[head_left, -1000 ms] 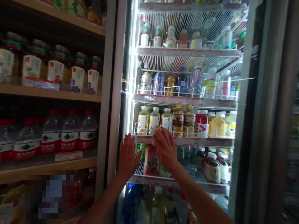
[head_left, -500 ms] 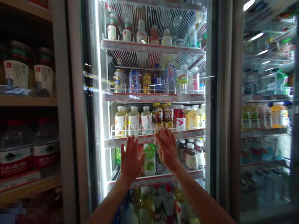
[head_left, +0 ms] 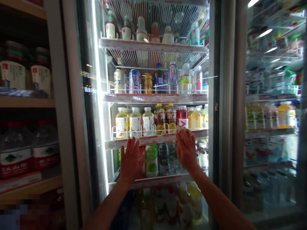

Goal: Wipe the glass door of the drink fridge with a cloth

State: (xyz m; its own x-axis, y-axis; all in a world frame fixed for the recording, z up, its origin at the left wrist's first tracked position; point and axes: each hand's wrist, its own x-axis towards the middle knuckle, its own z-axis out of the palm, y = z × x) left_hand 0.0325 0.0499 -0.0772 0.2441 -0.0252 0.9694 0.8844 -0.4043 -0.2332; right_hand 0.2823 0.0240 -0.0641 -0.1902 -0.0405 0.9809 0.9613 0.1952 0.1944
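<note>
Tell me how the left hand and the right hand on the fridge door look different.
The left hand is flat and open with its fingers spread, but the right hand curls around a crumpled pale wad, maybe cloth. The left hand is empty, while the right hand holds that wad. The right hand also sits a little higher than the left hand. Both hands are bare and raised in front of the glass door of a lit drinks fridge.

Glaring LED strip (head_left: 98, 95), dim surroundings, edges apparently blurred.
</note>
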